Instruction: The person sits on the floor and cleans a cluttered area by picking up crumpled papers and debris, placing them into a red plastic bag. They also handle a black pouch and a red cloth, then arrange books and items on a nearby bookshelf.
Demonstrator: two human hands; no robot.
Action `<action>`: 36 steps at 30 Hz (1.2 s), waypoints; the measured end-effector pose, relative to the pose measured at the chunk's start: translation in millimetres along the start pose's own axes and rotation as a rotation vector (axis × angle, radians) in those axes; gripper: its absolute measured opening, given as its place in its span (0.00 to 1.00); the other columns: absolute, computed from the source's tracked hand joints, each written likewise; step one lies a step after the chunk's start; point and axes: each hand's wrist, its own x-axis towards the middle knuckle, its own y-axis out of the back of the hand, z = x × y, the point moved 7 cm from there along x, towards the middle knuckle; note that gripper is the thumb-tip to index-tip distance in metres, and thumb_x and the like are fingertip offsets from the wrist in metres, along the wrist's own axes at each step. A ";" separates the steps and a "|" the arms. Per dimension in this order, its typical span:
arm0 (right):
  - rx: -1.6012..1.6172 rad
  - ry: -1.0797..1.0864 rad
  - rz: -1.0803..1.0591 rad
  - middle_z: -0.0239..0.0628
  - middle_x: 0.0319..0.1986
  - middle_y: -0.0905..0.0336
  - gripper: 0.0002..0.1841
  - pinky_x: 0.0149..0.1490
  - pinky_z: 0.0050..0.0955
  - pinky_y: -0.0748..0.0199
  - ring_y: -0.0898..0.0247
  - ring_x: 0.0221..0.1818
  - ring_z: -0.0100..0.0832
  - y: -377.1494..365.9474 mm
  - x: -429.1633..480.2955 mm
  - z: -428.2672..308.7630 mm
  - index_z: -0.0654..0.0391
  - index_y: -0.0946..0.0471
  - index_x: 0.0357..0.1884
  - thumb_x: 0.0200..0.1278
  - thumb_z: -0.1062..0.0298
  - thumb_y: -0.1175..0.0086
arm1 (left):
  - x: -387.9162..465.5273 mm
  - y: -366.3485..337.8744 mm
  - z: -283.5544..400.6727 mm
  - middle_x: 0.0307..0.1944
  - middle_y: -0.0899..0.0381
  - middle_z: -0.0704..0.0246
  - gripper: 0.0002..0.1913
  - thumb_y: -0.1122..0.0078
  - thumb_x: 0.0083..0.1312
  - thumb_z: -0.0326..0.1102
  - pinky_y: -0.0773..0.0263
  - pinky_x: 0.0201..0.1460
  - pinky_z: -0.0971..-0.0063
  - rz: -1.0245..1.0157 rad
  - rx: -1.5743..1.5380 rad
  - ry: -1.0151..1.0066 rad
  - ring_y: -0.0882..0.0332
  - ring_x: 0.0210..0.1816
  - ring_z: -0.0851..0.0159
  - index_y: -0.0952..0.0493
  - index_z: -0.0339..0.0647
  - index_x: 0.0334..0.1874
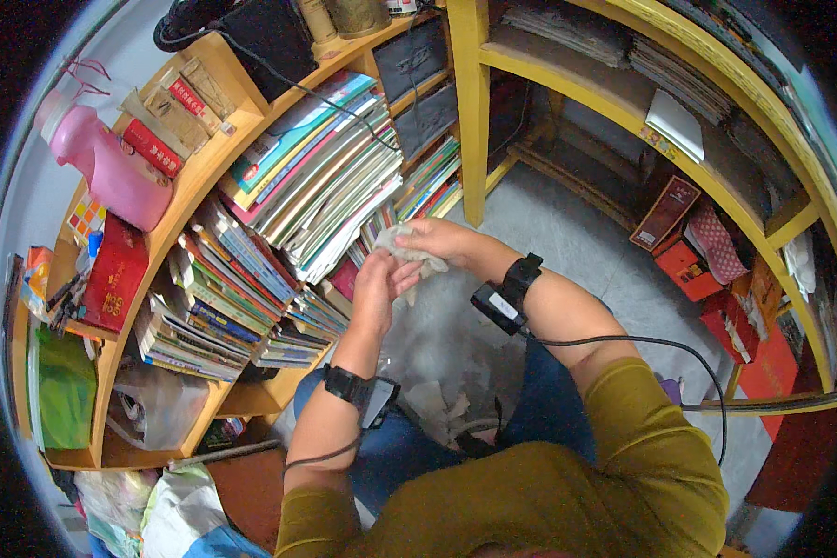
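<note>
A crumpled pale cloth or tissue (434,264) is bunched between my two hands, above the space between my knees. My right hand (427,239) grips it, with the thumb pressed on its top. My left hand (379,280) is against the cloth's near left side, its fingers curled and touching it; whether they grip it is hard to tell. Below the hands, between my legs, stands a clear plastic bag or bag-lined bin (446,342) with scraps near its bottom. Tall stacks of books and papers (328,181) rise just beyond my left hand.
A curved-looking wooden shelf (202,174) on the left carries books, a pink plastic bottle (111,164) and a red box (115,272). A yellow-framed table (471,139) stands ahead and right, with boxes (690,261) beneath. A cable (669,342) hangs off my right wrist device.
</note>
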 end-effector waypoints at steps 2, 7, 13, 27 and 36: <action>0.105 -0.069 0.197 0.37 0.38 0.21 0.18 0.38 0.28 0.24 0.23 0.35 0.29 30.5 12.4 -2.3 0.60 0.27 0.51 0.66 0.59 0.46 | -0.9 1.8 12.9 0.50 0.24 0.57 0.23 0.54 0.68 0.31 0.25 0.49 0.69 -0.038 0.220 -0.162 0.21 0.44 0.61 0.42 0.35 0.64; -0.059 0.304 0.852 0.39 0.32 0.22 0.12 0.30 0.30 0.25 0.25 0.28 0.31 127.2 40.6 -85.2 0.62 0.27 0.47 0.66 0.66 0.49 | -0.1 20.4 21.1 0.46 0.21 0.59 0.21 0.54 0.67 0.26 0.27 0.43 0.76 -0.072 0.568 -0.345 0.21 0.41 0.66 0.39 0.37 0.63; -0.325 0.491 1.142 0.52 0.48 0.24 0.21 0.57 0.40 0.32 0.28 0.52 0.51 178.6 110.1 -186.3 0.60 0.28 0.54 0.60 0.61 0.46 | 12.5 32.4 -0.9 0.38 0.19 0.64 0.16 0.53 0.68 0.26 0.27 0.39 0.78 -0.118 0.682 -0.260 0.21 0.36 0.70 0.34 0.37 0.58; 0.282 0.232 0.331 0.44 0.37 0.19 0.14 0.45 0.36 0.22 0.21 0.38 0.38 142.5 126.0 -193.4 0.62 0.25 0.43 0.63 0.62 0.48 | 9.8 10.2 0.7 0.33 0.17 0.58 0.10 0.49 0.66 0.26 0.24 0.41 0.73 -0.173 0.805 -0.272 0.16 0.40 0.63 0.26 0.34 0.47; 0.382 0.319 0.209 0.39 0.35 0.19 0.12 0.33 0.34 0.22 0.21 0.32 0.34 97.9 112.0 -286.9 0.58 0.27 0.45 0.68 0.61 0.51 | 15.3 8.9 -9.8 0.33 0.18 0.58 0.10 0.46 0.63 0.30 0.25 0.40 0.68 -0.177 0.905 -0.298 0.17 0.38 0.56 0.24 0.39 0.45</action>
